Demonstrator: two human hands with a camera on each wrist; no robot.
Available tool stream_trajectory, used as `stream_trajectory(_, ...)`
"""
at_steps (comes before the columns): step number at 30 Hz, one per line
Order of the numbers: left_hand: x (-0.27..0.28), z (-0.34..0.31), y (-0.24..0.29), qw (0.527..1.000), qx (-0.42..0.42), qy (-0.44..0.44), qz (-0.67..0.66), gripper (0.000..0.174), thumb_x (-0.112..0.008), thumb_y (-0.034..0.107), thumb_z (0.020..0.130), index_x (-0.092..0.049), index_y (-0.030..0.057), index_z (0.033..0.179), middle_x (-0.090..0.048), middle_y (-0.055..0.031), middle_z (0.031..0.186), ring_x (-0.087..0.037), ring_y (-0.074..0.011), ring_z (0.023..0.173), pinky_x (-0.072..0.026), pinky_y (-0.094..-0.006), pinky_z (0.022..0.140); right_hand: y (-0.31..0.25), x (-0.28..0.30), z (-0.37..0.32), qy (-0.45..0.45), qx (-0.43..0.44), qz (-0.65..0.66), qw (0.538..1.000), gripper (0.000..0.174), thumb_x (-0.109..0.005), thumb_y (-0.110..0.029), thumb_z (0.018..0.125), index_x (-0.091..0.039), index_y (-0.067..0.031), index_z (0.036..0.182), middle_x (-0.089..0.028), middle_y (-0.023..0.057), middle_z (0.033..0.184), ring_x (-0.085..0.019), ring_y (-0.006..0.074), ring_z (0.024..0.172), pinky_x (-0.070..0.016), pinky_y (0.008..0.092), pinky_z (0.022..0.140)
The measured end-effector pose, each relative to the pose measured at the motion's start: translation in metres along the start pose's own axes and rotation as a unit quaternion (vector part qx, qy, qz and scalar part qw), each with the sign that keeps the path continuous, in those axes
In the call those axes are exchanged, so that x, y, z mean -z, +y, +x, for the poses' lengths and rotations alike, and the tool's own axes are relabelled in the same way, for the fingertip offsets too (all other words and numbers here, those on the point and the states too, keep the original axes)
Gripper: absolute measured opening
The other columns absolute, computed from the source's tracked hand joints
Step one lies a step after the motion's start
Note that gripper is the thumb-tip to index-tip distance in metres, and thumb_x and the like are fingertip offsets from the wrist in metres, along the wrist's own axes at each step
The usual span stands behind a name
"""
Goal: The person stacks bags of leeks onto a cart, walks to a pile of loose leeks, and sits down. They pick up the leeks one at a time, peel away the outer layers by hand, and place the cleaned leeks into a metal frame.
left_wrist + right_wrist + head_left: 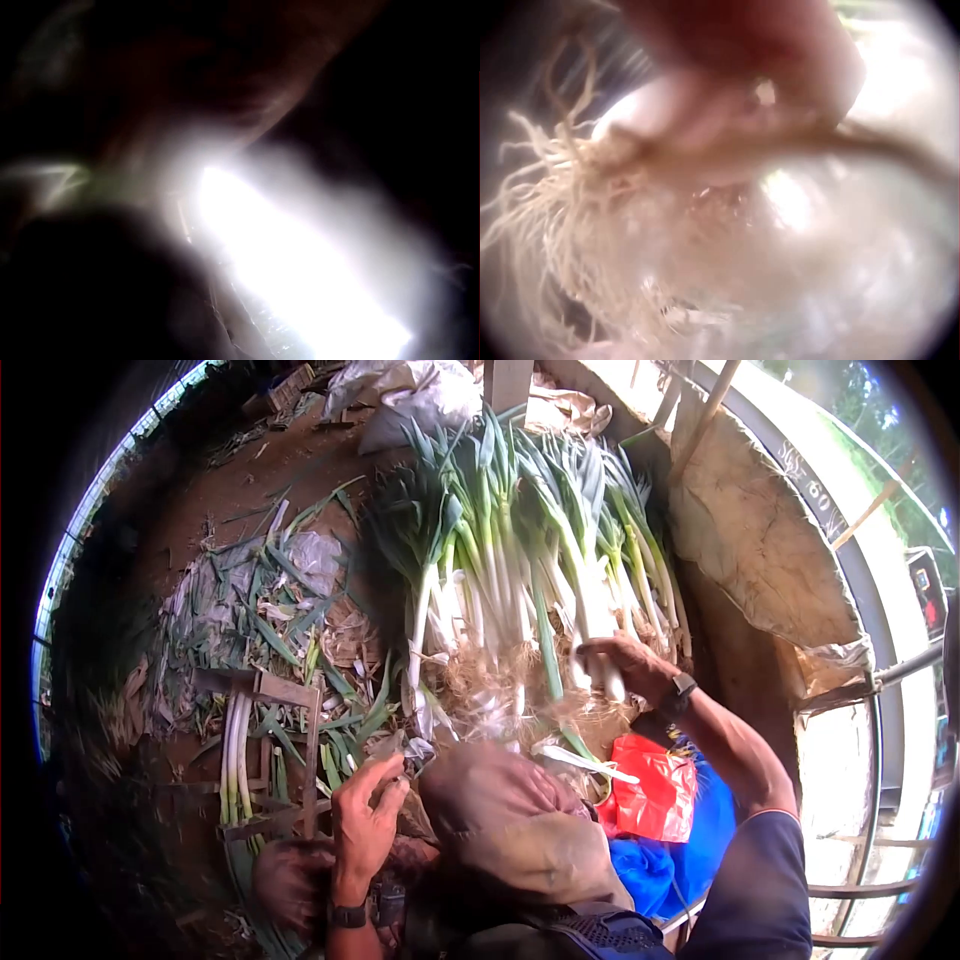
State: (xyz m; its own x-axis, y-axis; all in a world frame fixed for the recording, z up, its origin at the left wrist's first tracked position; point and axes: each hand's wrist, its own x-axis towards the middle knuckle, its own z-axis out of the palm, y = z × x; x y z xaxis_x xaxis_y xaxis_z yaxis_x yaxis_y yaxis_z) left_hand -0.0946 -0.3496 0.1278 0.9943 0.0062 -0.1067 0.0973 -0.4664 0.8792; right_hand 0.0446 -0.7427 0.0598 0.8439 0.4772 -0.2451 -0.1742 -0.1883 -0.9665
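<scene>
Many leeks (pixel 490 560) stand in a thick row, green leaves up and white stalks down, with tangled roots (pixel 475 675) at the bottom. At the row's right end my right hand (pixel 635 665) grips a leek by its white lower stalk. In the right wrist view, blurred fingers (pixel 757 67) lie over the white base of the leek, and its pale stringy roots (pixel 562 195) spread to the left. My left hand (pixel 365 815) is raised beside the knee, fingers loosely bent, with nothing seen in it. Glare and darkness hide most of the left wrist view.
A red plastic bag (pixel 655 790) lies on blue sheeting (pixel 710 830) by the right knee. Left of me stands a wooden frame (pixel 315 760) with several leeks (pixel 235 750) in it. Leaf scraps (pixel 280 610) litter the ground, and a sacking-covered wall (pixel 760 550) closes the right side.
</scene>
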Motion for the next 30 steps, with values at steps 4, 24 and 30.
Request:
stream_trajectory(4, 0.003, 0.0, -0.013, 0.998, -0.047, 0.039, -0.004, 0.045, -0.066, -0.003, 0.085, -0.056, -0.0013, 0.128, -0.067, -0.0165, 0.112, -0.065, -0.0233, 0.102, -0.0523, -0.032, 0.088, -0.045, -0.098, 0.0, 0.041, 0.039, 0.248, 0.967, 0.034, -0.059, -0.027, 0.092, -0.064, -0.0012, 0.114, -0.063, 0.0079, 0.11, -0.061, 0.0151, 0.091, -0.0521, 0.0288, 0.079)
stream_trajectory(24, 0.095, -0.091, -0.003, 0.868, -0.284, 0.032, -0.407, 0.039, -0.065, 0.003, 0.088, -0.052, -0.0018, 0.125, -0.062, -0.0117, 0.114, -0.06, -0.0175, 0.105, -0.0514, -0.0318, 0.091, -0.22, -0.368, -0.093, -0.35, 0.034, 0.37, 0.86, 0.049, -0.061, -0.03, 0.095, -0.047, 0.0009, 0.131, -0.067, 0.0143, 0.112, -0.07, 0.0238, 0.092, -0.0578, 0.0291, 0.072)
stream_trajectory(30, 0.138, -0.059, 0.023, 0.875, -0.254, 0.079, -0.403, 0.039, -0.069, 0.017, 0.089, -0.053, -0.0015, 0.119, -0.061, -0.0112, 0.114, -0.059, -0.0178, 0.105, -0.0522, -0.0302, 0.088, -0.249, -0.308, -0.029, -0.028, 0.508, -0.074, 0.857, 0.101, -0.082, -0.044, 0.073, -0.029, 0.0079, 0.141, -0.06, 0.0237, 0.121, -0.062, 0.0321, 0.108, -0.0481, 0.0411, 0.098)
